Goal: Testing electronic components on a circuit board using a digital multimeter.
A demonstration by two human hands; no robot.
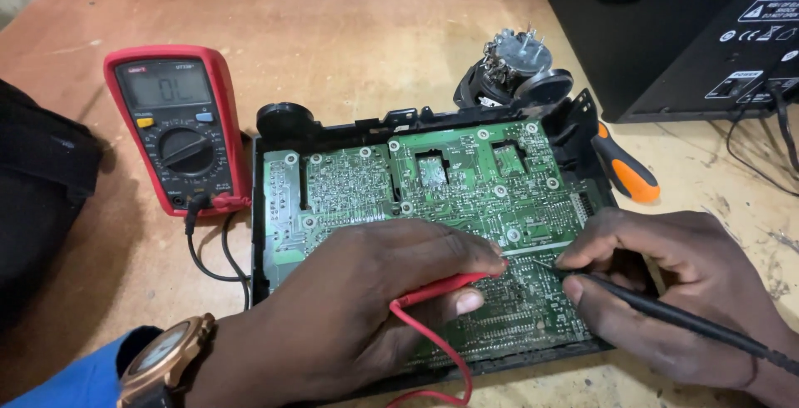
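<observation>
The wooden desk (349, 34) carried everything, with a black speaker cabinet (699, 34) standing at its far right corner. A green circuit board (416, 183) lay solder side up in a black chassis tray (333, 132) at the middle of the desk. To the left of the board sat a red digital multimeter (178, 125), its black leads running from its lower edge towards the person. Both hands rested on the near part of the board — the left hand (366, 300), a watch (162, 358) on its wrist, was pinched around a red test probe (441, 289), and the right hand (666, 283) was closed around a black test probe (666, 315). The two probe tips met the board close together. An orange-and-black screwdriver handle (624, 171) lay just beside the tray's right edge — behind it sat a round metal-topped component (516, 67).
</observation>
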